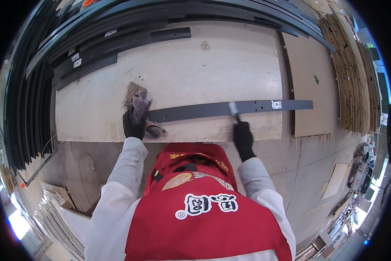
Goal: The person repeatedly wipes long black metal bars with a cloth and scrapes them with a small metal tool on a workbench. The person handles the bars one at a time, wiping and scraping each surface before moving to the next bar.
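A long dark grey strip (198,112) with drilled holes and a white label (276,104) lies across the pale worktable (195,78). Its right end juts past the table's edge. My left hand (133,123), in a black glove, grips a crumpled grey-brown rag (140,106) at the strip's left end, which the rag hides. More bunched cloth (155,130) lies just right of that hand. In a black glove too, my right hand (243,138) holds a small dark-handled tool (233,108) by its handle. The tool's pale, motion-blurred head is over the strip; whether it touches cannot be told.
Dark strips (94,63), some labelled, are stacked along the table's far and left sides. Beyond the right edge lies a tan panel (313,84), with stacked wooden boards (352,81) farther right. Sheets (57,215) lean at the lower left; a thin hose (81,169) lies on the floor.
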Demonstrator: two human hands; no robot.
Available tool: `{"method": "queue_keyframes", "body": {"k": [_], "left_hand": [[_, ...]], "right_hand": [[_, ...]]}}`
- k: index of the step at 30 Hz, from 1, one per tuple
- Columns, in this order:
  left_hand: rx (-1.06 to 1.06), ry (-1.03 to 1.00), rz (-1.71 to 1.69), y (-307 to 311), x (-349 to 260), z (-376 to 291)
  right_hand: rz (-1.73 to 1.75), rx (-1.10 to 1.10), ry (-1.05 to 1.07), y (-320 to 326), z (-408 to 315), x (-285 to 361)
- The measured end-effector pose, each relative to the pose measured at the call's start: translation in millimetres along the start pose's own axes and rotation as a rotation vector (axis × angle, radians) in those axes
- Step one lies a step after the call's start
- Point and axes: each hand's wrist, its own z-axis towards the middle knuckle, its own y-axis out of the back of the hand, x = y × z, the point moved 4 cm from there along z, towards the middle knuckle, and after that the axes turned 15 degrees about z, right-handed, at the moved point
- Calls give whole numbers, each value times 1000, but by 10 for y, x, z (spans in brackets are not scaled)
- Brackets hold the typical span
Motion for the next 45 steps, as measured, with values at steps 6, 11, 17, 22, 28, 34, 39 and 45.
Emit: {"method": "queue_keyframes", "body": {"k": [6,11,17,22,28,34,39,45], "left_hand": [[-144,160,37,-83,129,-110],[-120,171,-127,-110,155,-300],[7,251,-252,-3,120,-381],[-66,421,-375,313,480,-384],[-536,565,-262,877,478,-222],[-226,-257,-221,175,-839,-37],[-26,-650,-199,-456,-2245,-101],[65,-203,-48,-520,-1450,700]], "right_hand": [[-74,-304,70,1028,273,-882],[238,201,246,817,834,-190],[125,560,74,709,1175,-62],[88,827,366,477,1131,512],[-232,786,699,296,1282,846],[73,50,337,376,1371,527],[245,-46,37,12,1250,93],[91,-125,12,54,1148,188]]}}
